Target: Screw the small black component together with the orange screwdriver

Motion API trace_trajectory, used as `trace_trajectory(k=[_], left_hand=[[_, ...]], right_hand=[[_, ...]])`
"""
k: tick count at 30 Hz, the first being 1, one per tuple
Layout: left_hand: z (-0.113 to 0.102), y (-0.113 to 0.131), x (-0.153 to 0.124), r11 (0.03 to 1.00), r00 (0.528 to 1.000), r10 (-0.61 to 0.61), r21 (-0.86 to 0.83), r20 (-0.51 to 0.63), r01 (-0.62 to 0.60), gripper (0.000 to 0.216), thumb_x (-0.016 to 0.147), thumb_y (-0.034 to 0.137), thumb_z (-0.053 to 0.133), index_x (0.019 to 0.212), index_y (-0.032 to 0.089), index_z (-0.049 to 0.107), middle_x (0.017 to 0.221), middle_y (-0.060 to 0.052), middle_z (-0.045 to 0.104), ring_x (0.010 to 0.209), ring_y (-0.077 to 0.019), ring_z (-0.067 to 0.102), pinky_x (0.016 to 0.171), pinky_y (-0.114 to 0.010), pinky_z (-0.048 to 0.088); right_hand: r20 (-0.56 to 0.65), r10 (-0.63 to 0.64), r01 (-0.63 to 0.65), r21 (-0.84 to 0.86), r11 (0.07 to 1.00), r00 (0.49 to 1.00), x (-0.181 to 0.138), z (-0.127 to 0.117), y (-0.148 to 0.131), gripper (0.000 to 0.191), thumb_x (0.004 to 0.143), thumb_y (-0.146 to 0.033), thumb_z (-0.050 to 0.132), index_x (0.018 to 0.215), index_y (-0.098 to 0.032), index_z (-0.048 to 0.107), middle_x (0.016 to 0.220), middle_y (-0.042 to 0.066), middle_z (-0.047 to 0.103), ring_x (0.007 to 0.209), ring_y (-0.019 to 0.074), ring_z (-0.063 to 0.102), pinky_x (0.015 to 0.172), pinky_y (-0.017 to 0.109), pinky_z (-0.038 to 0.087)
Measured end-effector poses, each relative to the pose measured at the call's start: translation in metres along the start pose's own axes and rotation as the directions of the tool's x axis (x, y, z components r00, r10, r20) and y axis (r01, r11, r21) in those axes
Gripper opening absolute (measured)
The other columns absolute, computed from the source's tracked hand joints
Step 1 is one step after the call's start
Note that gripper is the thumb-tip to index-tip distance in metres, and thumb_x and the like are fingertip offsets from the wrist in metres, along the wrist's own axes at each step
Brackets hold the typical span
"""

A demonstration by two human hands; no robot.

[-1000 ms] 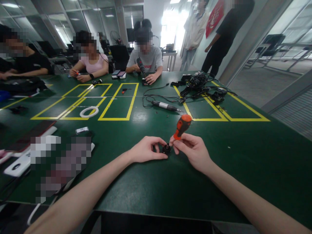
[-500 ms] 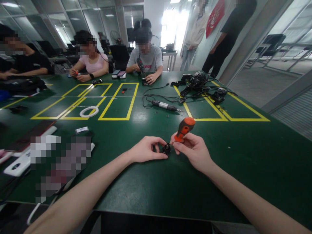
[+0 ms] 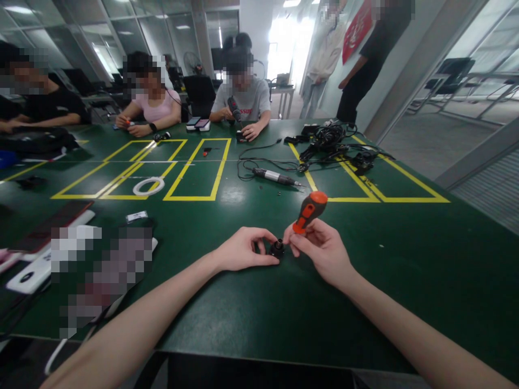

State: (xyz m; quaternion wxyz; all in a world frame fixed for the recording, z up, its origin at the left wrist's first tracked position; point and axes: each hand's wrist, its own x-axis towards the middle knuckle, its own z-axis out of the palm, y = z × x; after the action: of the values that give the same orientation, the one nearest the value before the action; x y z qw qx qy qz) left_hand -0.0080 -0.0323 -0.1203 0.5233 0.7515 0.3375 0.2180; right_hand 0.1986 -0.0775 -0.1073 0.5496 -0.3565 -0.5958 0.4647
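Observation:
My left hand point(image 3: 242, 249) pinches a small black round part point(image 3: 277, 248) that rests on the green table point(image 3: 284, 302). My right hand point(image 3: 320, 249) is closed on a screwdriver with an orange and black handle point(image 3: 308, 210). The handle leans up and to the right, and its tip meets the black part between my two hands. The shaft is hidden by my fingers.
An electric screwdriver point(image 3: 273, 176) with a cable lies ahead, and a tangle of black cables point(image 3: 334, 141) at the far right. Yellow tape boxes point(image 3: 194, 173) and a white ring point(image 3: 148, 186) mark the middle. Phones lie at the left. People sit opposite, two stand behind.
The orange handle has swung slightly, tilting right then back a little. Both hands stay in place on the black part.

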Motion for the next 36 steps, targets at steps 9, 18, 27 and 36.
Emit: trace_trajectory(k=[9,18,27,36], left_hand=[[-0.0003,0.0,0.0003,1.0,1.0,0.006,0.01,0.005,-0.006,0.038,0.076,0.035,0.084,0.105,0.013,0.074,0.078,0.001,0.069,0.066,-0.0101,0.061,0.063,-0.022,0.046],[0.0002,0.0002,-0.0007,1.0,1.0,-0.008,0.008,-0.004,0.008,0.038,0.075,0.035,0.085,0.105,0.015,0.074,0.075,0.002,0.069,0.063,-0.0095,0.059,0.061,-0.021,0.046],[-0.0004,-0.0014,0.0004,1.0,1.0,0.006,0.012,-0.004,-0.006,0.039,0.075,0.035,0.085,0.106,0.014,0.074,0.078,0.0,0.07,0.066,-0.0105,0.061,0.063,-0.022,0.047],[0.0002,-0.0003,-0.0007,1.0,1.0,0.002,-0.006,0.002,-0.002,0.036,0.075,0.034,0.085,0.103,0.014,0.074,0.075,0.002,0.068,0.064,-0.0093,0.058,0.062,-0.022,0.046]], right_hand=[[0.067,0.02,-0.022,0.037,0.999,0.998,0.0007,0.0008,0.0003,0.037,0.092,-0.057,0.073,0.088,-0.019,0.071,0.073,0.002,0.068,0.051,0.012,0.057,0.055,0.03,0.051],[0.009,0.033,-0.033,-0.017,0.999,0.999,0.0018,0.0012,-0.0037,0.042,0.084,-0.058,0.08,0.078,-0.02,0.063,0.07,0.001,0.068,0.051,0.0115,0.054,0.053,0.028,0.05],[0.036,0.081,-0.083,0.045,0.996,0.996,0.0014,0.0005,-0.0005,0.04,0.088,-0.059,0.076,0.084,-0.019,0.073,0.068,0.002,0.068,0.05,0.0112,0.053,0.054,0.029,0.049],[0.045,0.054,-0.056,0.029,0.998,0.997,0.0015,0.0,-0.0019,0.037,0.087,-0.052,0.08,0.08,-0.02,0.063,0.071,0.001,0.069,0.052,0.0113,0.054,0.055,0.028,0.049]])
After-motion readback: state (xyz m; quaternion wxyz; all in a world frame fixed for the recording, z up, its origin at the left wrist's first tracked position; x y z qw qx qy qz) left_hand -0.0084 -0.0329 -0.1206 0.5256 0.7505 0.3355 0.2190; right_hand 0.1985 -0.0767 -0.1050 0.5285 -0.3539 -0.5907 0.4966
